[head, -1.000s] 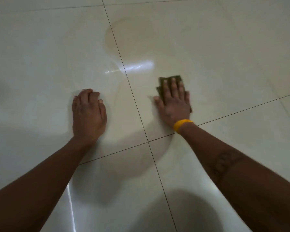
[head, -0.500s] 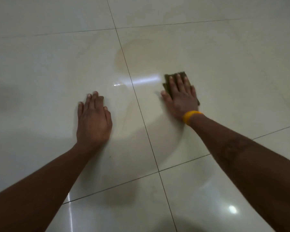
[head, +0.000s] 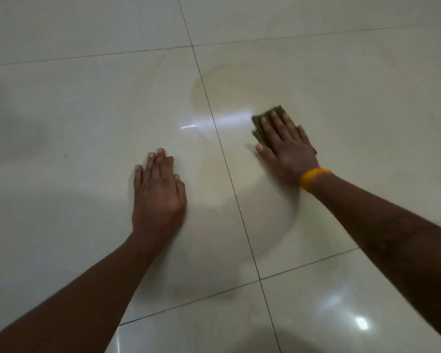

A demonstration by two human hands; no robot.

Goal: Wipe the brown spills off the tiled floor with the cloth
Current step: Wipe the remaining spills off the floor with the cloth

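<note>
Olive-green and folded, the cloth lies flat on the floor under the right hand, just to the right of the long grout line that runs from the top of the view down to the bottom. The right hand presses it with straight, spread fingers; the cloth's far edge and left side show past the fingertips, and a small corner peeks out by the little-finger side. A yellow wristband circles that wrist. The hand's edges are a little blurred.

The left hand rests palm down on the bare tile on the other side of the grout line, fingers straight and close together, holding nothing. It is well apart from the cloth.

A faint brown spill straddles the grout line beyond both hands, its rounded outline lying mostly to the right of the line and farther away than the cloth. A paler brownish film trails toward the viewer along the left of the line, between the two hands.

The glossy cream tiled floor carries a bright streak of reflected light across the grout line, just left of the cloth, and more glare spots right of the line near the bottom.
</note>
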